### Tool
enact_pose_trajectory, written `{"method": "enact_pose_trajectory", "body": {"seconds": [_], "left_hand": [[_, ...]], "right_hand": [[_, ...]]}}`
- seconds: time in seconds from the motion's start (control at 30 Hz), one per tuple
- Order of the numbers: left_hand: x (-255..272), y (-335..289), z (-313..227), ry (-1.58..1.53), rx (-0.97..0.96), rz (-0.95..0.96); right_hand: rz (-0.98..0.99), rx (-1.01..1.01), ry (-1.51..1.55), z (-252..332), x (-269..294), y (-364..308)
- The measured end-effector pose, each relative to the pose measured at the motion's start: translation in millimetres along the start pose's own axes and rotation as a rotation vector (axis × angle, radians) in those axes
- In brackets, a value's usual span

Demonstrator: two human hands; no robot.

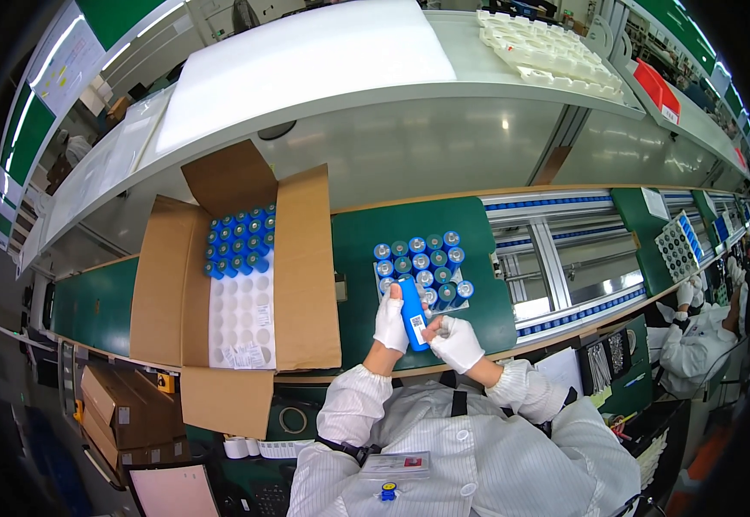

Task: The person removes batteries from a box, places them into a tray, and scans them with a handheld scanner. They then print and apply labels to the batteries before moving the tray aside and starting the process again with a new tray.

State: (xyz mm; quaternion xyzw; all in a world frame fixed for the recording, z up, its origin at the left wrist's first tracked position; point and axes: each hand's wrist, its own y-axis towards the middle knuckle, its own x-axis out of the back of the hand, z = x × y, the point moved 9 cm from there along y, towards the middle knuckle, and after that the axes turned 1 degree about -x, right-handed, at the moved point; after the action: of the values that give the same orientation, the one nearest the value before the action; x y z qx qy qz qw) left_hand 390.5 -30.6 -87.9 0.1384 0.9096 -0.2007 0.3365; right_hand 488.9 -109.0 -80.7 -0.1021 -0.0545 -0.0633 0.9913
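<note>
Lower left of the frame: we note stacked brown boxes (125, 409). Right of them, at centre left, an open cardboard box (308, 284) has its flaps spread. Blue batteries (241, 239) stand in rows in its upper part; the lower part shows a white tray (230, 314) of round hollows, with slips of paper on it.

Centre: a green board (353, 302). Above its lower edge we see the left hand (390, 323), in a white glove with bare fingertips, clamped round a single blue battery (412, 312). This one is tilted, its upper end leaning a little left, label facing us. Behind it, a cluster of upright blue batteries (419, 258) stands on the board. The right hand (457, 345), gloved alike, is just right of the held battery, fingers curled, tips at its lower right edge; whether they grip it we cannot tell.

Right of centre, metal rails (547, 267) run on. Upper right: a red bin (653, 89). Far right: a holed tray (679, 247), and below it a co-worker's white sleeve (684, 351).
</note>
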Motion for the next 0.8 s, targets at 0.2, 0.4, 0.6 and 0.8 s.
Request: {"method": "enact_pose_trajectory", "body": {"seconds": [0.2, 0.4, 0.6, 0.8], "left_hand": [[3, 1, 3, 0.028, -0.008, 0.002], [4, 0, 3, 0.17, -0.071, -0.024], [13, 3, 12, 0.151, -0.066, -0.045], [18, 5, 15, 0.145, -0.124, -0.125]], "right_hand": [[-0.073, -0.068, -0.134, 4, 3, 4], [-0.105, -0.005, -0.3, 13, 12, 16], [0.071, -0.165, -0.534, 9, 12, 30], [0.079, -0.318, -0.389, -3, 11, 22]]}}
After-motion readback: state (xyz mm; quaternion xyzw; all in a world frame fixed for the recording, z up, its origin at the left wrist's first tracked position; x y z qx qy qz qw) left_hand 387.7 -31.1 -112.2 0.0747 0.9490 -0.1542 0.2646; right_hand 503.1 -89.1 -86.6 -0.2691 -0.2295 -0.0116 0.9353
